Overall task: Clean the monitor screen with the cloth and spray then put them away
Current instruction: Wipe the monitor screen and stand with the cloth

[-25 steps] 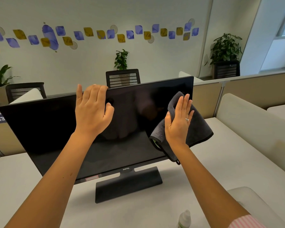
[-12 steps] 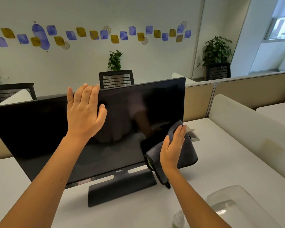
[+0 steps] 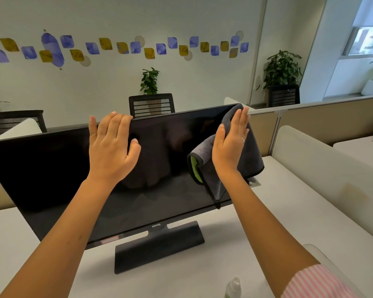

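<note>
A black monitor [image 3: 52, 168] stands on its dark base [image 3: 159, 248] on the white desk. My left hand [image 3: 111, 151] holds the top edge of the screen, fingers hooked over the rim. My right hand [image 3: 229, 145] presses a dark grey cloth [image 3: 253, 153] with a green inner side flat against the upper right corner of the screen, fingers straight. The cloth hangs down past the screen's lower right edge. The cap of a small spray bottle [image 3: 233, 287] shows at the bottom edge of the view, near my right forearm.
A white desk [image 3: 267, 222] carries the monitor. A cream divider panel [image 3: 323, 168] runs along the right. A clear tray edge [image 3: 314, 250] peeks out beside my right sleeve. Black chairs [image 3: 151, 104] and potted plants stand behind the beige partition.
My right hand has swept the cloth from the screen's lower right corner up to its upper right corner. My left hand has stayed on the top edge.
</note>
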Demonstrator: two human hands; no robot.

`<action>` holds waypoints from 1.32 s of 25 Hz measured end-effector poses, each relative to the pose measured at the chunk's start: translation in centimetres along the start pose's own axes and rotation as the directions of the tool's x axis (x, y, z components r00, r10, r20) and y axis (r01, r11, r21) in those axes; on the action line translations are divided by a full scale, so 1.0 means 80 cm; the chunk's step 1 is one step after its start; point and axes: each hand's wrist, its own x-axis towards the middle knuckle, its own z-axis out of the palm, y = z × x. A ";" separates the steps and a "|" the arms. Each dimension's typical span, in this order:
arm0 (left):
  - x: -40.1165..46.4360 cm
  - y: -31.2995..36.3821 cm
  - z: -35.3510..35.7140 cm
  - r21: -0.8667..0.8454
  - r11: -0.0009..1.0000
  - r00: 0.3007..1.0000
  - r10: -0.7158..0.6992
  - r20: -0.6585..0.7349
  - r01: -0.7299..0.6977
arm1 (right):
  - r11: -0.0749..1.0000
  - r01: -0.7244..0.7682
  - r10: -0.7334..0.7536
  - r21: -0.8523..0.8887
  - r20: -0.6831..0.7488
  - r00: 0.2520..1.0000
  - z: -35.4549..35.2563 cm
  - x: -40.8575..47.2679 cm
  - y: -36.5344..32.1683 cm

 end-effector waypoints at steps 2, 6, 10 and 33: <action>0.001 0.001 -0.001 -0.009 1.000 1.000 -0.001 0.005 0.001 | 1.000 0.003 -0.003 -0.019 0.004 1.000 -0.001 -0.012 0.009; 0.002 0.002 -0.002 -0.026 1.000 1.000 -0.015 0.004 0.015 | 0.995 -0.059 0.063 -0.086 0.037 0.997 -0.003 -0.065 0.045; 0.001 0.003 -0.003 -0.027 0.999 1.000 -0.017 0.022 0.018 | 0.986 -0.080 0.092 -0.145 0.075 0.993 -0.009 -0.092 0.070; 0.002 0.000 -0.017 -0.134 0.991 0.995 -0.018 0.103 0.032 | 0.923 0.375 -0.357 -0.085 0.177 0.917 0.029 -0.064 -0.061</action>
